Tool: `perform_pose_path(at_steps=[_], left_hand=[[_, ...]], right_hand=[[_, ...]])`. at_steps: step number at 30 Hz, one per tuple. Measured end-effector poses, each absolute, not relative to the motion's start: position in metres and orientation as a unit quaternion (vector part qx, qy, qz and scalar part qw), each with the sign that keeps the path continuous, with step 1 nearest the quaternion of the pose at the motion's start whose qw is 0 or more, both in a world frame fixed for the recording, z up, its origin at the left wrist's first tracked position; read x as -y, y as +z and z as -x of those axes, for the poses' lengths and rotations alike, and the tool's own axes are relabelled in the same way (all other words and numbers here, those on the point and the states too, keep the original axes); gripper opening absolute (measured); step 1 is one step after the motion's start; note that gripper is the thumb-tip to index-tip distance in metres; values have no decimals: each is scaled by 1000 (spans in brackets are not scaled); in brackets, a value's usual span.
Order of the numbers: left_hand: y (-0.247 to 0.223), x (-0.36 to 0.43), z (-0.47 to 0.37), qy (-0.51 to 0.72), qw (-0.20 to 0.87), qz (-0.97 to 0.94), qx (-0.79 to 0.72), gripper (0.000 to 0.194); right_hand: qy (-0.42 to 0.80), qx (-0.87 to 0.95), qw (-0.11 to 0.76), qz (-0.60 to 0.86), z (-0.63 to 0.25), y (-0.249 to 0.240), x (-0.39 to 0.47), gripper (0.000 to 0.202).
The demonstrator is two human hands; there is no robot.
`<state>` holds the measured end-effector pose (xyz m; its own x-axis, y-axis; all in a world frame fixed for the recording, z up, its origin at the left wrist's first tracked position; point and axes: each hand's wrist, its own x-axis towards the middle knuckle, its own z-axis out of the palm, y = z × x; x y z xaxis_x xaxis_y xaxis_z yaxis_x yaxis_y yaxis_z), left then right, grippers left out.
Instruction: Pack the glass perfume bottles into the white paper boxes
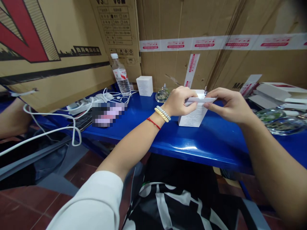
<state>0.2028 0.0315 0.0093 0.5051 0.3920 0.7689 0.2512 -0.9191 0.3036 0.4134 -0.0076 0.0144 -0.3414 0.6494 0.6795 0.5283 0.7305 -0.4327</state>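
A small white box (192, 117) with printed text stands upright on the blue table (172, 140) in front of me, its top flap raised. My left hand (181, 101) pinches the flap's left side between thumb and fingers. On the right side, my right hand (226, 103) grips the same flap near its edge. Behind my left hand sits a round glass bottle (162, 95). Another white box (145, 85) stands closed farther back, left of that bottle.
Left are a water bottle (121, 76), a power strip (90, 103), white cables and a blurred-out phone-like item (107, 115). Right are flat white boxes (280, 94) and glass bottles (285, 123). Large cardboard boxes (168, 19) rise behind. Someone's arm (15, 119) shows far left.
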Motion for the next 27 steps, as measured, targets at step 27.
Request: perform_pose_path(at_steps=[27], left_hand=[[16, -28, -200, 397, 7, -900, -181, 24]], right_hand=[[30, 848, 380, 368, -407, 16, 11, 38]])
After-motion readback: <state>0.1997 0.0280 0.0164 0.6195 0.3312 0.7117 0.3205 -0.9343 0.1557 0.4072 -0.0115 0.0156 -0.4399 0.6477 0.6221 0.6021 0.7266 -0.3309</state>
